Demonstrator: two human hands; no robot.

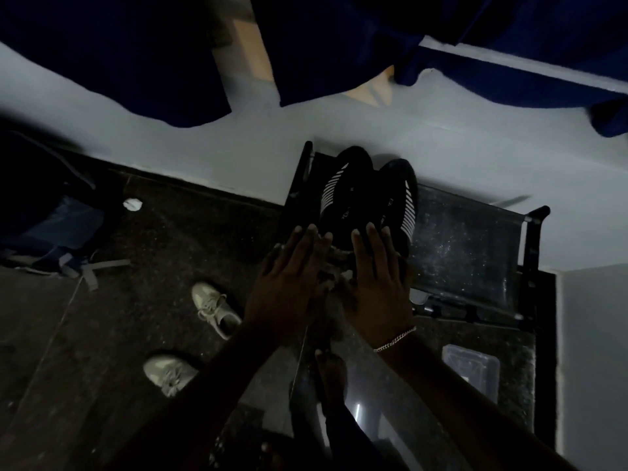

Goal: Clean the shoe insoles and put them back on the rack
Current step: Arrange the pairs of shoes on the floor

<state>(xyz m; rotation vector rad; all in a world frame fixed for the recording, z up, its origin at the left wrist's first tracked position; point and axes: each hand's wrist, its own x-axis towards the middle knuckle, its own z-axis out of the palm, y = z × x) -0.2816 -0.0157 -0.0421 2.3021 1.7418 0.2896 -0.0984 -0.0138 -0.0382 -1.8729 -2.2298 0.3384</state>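
A pair of black shoes with white stripes (368, 195) stands on the top shelf of a black shoe rack (462, 246), toes toward the wall. My left hand (289, 277) lies flat with fingers spread at the heel of the left shoe. My right hand (377, 277), a chain bracelet on its wrist, rests flat with fingers apart on the heel of the right shoe. Neither hand grips anything. Between the hands something small and pale shows, too dark to identify. No insole is visible.
Two grey sneakers (214, 309) (168, 372) lie on the dark floor to the left. A clear plastic container (472, 368) sits low on the right. Dark blue curtains (136, 52) hang above the pale wall. Clothes (51, 232) are heaped far left.
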